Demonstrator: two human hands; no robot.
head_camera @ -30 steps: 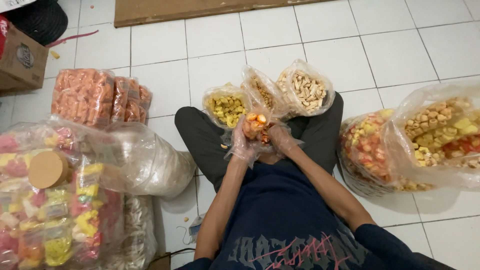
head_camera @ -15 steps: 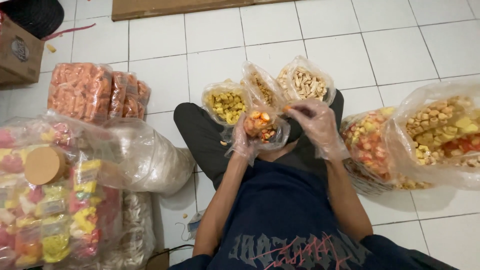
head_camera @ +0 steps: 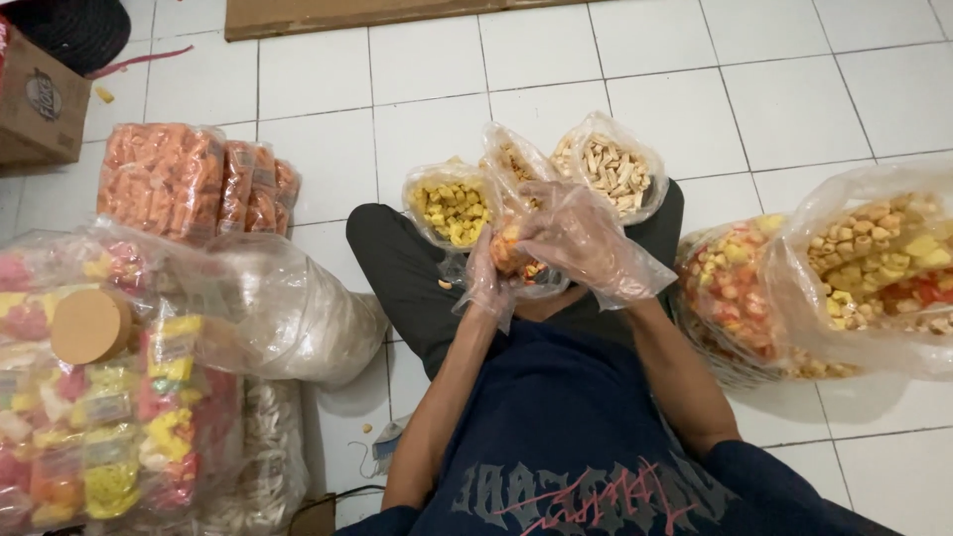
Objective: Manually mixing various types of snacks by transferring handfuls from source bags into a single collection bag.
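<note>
Both gloved hands were together: your left hand (head_camera: 486, 283) cupped the small snack bag (head_camera: 518, 260) while your right hand (head_camera: 586, 238) loaded it, just behind the yellow-snack bag (head_camera: 452, 205); steadiness seemed key.

The person wears a dark blue top with short sleeves. On the front of the top, near the bottom of the view, there are big grey letters with thin red lines drawn across them. The arms are bare from the sleeves down to the wrists. The legs are in black trousers. Both hands wear thin, clear plastic gloves. The glove on the left hand (head_camera: 488, 280) is crinkly and loose at the wrist. The glove on the right hand (head_camera: 586, 241) is baggy, and its wide open cuff sticks out past the wrist.
</note>
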